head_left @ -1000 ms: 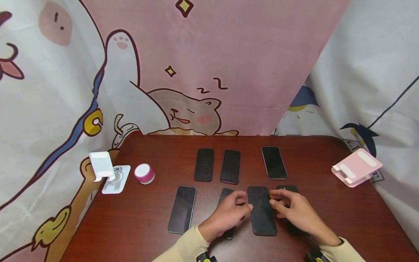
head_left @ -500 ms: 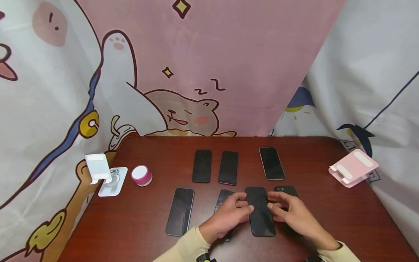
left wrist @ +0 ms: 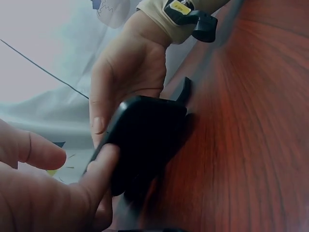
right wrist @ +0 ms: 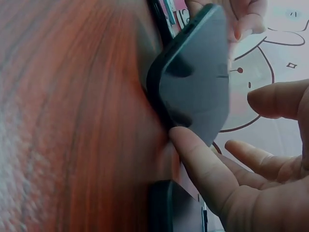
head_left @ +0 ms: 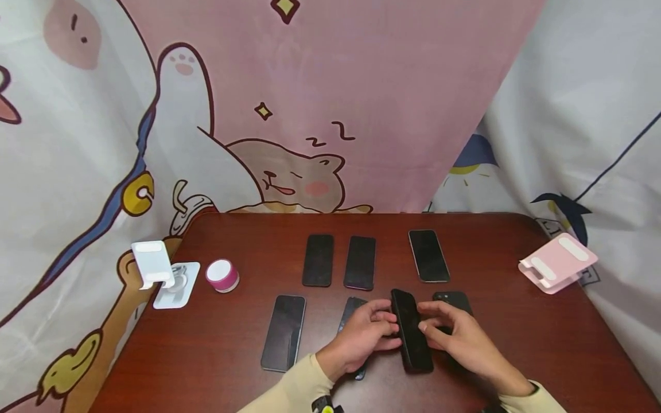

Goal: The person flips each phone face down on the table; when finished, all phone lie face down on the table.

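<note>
A black smartphone (head_left: 411, 332) stands tilted between the two hands, its left long edge raised and its dark screen turned to the right. My left hand (head_left: 356, 338) is at the raised edge, and in the left wrist view one digit presses the phone's back (left wrist: 145, 140). My right hand (head_left: 459, 338) is at the lower edge, where a fingertip (right wrist: 181, 135) touches the phone; the other fingers are spread apart from it. Another phone (head_left: 350, 311) lies partly hidden beneath the left hand. A black phone with its camera side up (head_left: 455, 299) lies partly under the right hand.
A phone (head_left: 284, 332) lies left of the hands. Behind are three more, a left one (head_left: 318, 260), a middle one (head_left: 360, 263) and a right one (head_left: 429, 256). A white stand (head_left: 175, 287), a pink-and-white jar (head_left: 222, 276) and a pink stand (head_left: 558, 264) flank the table (head_left: 206, 344).
The phone between the hands lay nearly flat before; its left edge has now risen, tipping the screen rightward. The left fingers have moved in at that edge. The other phones keep their places.
</note>
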A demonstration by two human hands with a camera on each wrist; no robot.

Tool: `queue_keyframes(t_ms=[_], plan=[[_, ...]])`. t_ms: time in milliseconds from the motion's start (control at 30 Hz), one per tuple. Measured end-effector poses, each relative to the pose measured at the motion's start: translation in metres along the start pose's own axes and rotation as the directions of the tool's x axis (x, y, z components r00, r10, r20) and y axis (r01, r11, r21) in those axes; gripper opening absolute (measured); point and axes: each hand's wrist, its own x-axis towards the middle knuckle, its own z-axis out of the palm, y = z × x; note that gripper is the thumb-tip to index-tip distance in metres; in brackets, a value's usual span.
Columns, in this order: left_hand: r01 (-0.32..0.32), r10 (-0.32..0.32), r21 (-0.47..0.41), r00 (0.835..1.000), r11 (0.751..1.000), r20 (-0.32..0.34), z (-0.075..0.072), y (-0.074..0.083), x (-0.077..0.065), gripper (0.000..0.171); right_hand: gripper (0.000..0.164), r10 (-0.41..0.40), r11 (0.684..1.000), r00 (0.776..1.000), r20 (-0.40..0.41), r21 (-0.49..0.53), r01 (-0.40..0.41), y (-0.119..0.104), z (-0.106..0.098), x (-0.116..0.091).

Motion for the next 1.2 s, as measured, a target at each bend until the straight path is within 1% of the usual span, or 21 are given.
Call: queue_keyframes(t_ms=[133, 333, 467, 600, 733, 833, 967, 1067, 1200], plan=[[0.006, -0.005, -0.028, 1.000, 1.000, 0.026, 0.002, -0.004, 0.004, 0.061, 0.050, 0.003, 1.000, 1.000, 0.022, 0.019, -0.004, -0.001, 0.002, -0.002], [-0.001, 0.003, -0.037, 0.997, 0.999, 0.073, 0.005, -0.005, 0.004, 0.059, 0.056, -0.009, 0.998, 0.996, 0.084, 0.060, 0.004, -0.003, 0.003, -0.002], [-0.008, 0.012, -0.045, 0.995, 0.999, 0.095, 0.009, -0.005, 0.004, 0.063, 0.057, -0.010, 0.999, 0.996, 0.091, 0.047, 0.006, -0.007, 0.002, 0.000], [-0.008, 0.007, 0.007, 0.994, 1.000, 0.110, 0.013, -0.007, 0.006, 0.065, 0.058, 0.008, 1.000, 0.998, 0.065, 0.014, -0.009, -0.010, 0.000, 0.002], [0.015, -0.025, 0.089, 0.993, 0.996, 0.113, 0.015, -0.011, 0.007, 0.064, 0.059, 0.032, 0.999, 0.999, 0.029, -0.016, -0.032, -0.010, -0.004, 0.002], [0.032, -0.047, 0.132, 0.993, 0.991, 0.109, 0.017, -0.013, 0.007, 0.062, 0.056, 0.014, 0.999, 1.000, 0.018, -0.045, -0.013, -0.008, -0.008, 0.001], [0.037, -0.052, 0.149, 0.994, 0.988, 0.101, 0.020, -0.012, 0.007, 0.062, 0.052, -0.015, 0.998, 1.000, 0.019, -0.065, 0.016, -0.007, -0.014, 0.002], [0.032, -0.049, 0.151, 0.993, 0.988, 0.106, 0.020, -0.011, 0.007, 0.062, 0.052, -0.022, 0.998, 0.999, 0.025, -0.066, 0.024, -0.008, -0.016, 0.001], [0.018, -0.030, 0.134, 0.995, 0.991, 0.092, 0.017, -0.010, 0.007, 0.056, 0.051, -0.048, 0.995, 0.999, 0.025, -0.081, 0.050, -0.014, -0.019, -0.003]])
